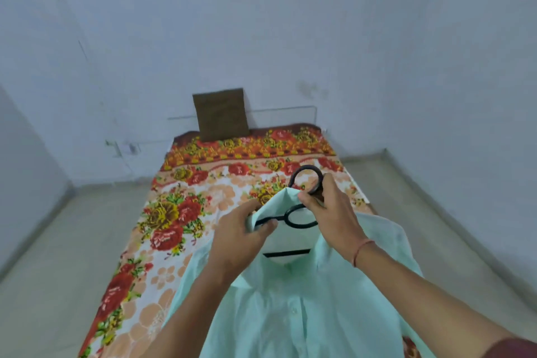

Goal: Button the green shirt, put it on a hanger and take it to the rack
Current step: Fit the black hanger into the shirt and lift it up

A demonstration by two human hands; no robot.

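One green shirt [290, 314] is lying on the floral bed [174, 212] below two hands, the left hand [241, 238] pinching its collar, the right hand [328, 212] gripping the one black hanger [286, 216], whose shoulders are hiding inside.

Pale green button-front shirt [290, 314] lies on floral bedsheet [180, 212]. Left hand [238, 238] pinches its collar; right hand [331, 212] grips black loop-necked hanger [286, 254].

Bare floral bed [186, 189] ahead; brown cushion [221, 113] beyond.

Mint-green shirt [290, 314], black hanger [299, 219], red-orange floral bedsheet [180, 212], brown pillow [220, 113].
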